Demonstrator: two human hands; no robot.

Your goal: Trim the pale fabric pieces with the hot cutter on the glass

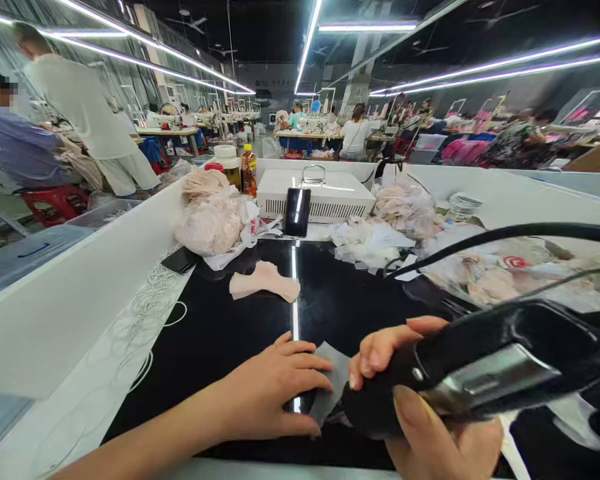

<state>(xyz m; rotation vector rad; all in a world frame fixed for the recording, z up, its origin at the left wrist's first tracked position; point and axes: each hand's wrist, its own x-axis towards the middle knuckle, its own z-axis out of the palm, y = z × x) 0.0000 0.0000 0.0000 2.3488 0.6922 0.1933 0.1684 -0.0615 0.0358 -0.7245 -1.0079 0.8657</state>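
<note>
My right hand (425, 427) is wrapped round a black corded hand tool (520, 327) with a shiny metal plate on its side. I cannot tell its exact kind. Palm down on the glossy black work surface (360, 300), my left hand (275, 380) has its fingers stretched out. Its fingertips touch the edge of a thin, pale translucent piece (333, 377), which lies between my two hands, just left of the tool's rounded black end. Farther up the surface rests a beige fabric piece (265, 281), narrow in the middle, touched by neither hand.
A phone (297, 212) leans against a white metal box (325, 193) at the back. Bagged beige pieces (213, 220) stand left; more bags and scraps (500, 267) lie right. White cord loops (135, 320) line the left edge. The tool's black cable (505, 233) arches across the right.
</note>
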